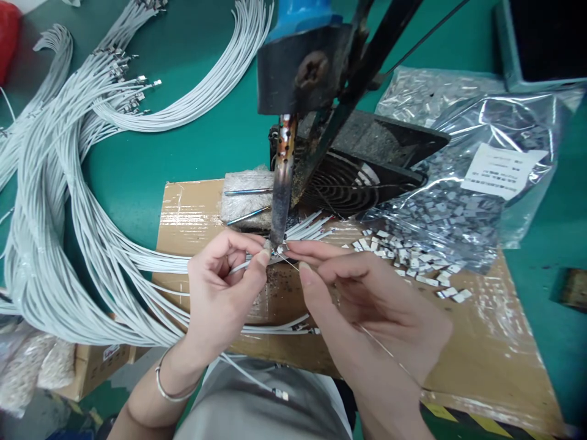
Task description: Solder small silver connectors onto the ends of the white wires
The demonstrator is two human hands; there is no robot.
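My left hand is closed in a pinch on the end of a white cable, just beside the tip of a soldering iron. The iron points downward from a stand, its blue handle at the top. In my right hand, thumb and fingers pinch a thin solder wire. That wire runs up to the iron's tip and trails back below the palm. A small metal part sits where cable, solder and tip meet; my fingertips partly hide it.
Bundled white cables cover the left side. Under the hands lies brown cardboard. Loose small connectors spill near a clear bag. Behind the iron stands a black fan. Metal tips rest on a wrapped block.
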